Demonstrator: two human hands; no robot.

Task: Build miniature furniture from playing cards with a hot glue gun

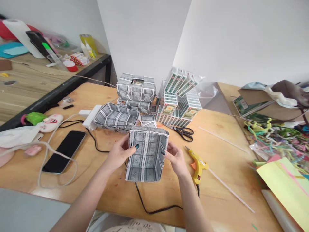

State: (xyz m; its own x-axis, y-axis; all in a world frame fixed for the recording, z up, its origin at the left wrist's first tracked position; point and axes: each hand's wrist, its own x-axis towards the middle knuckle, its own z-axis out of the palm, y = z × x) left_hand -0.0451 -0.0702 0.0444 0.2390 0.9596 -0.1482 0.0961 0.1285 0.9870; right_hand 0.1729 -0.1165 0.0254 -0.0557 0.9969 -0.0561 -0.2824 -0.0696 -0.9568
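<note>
Holding: grey-patterned open box of playing cards (pixel 147 154), tilted, near centre of the wooden table (pixel 217 158).
Left hand (pixel 119 154): gripping its left wall, thumb inside.
Right hand (pixel 176 158): clasping its right wall.
Right: yellow glue gun (pixel 198 163).
Far: black scissors (pixel 184 132).

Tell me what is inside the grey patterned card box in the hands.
The grey patterned card box shows only its own card walls; nothing lies inside. The left hand and right hand cover its outer sides.
</note>
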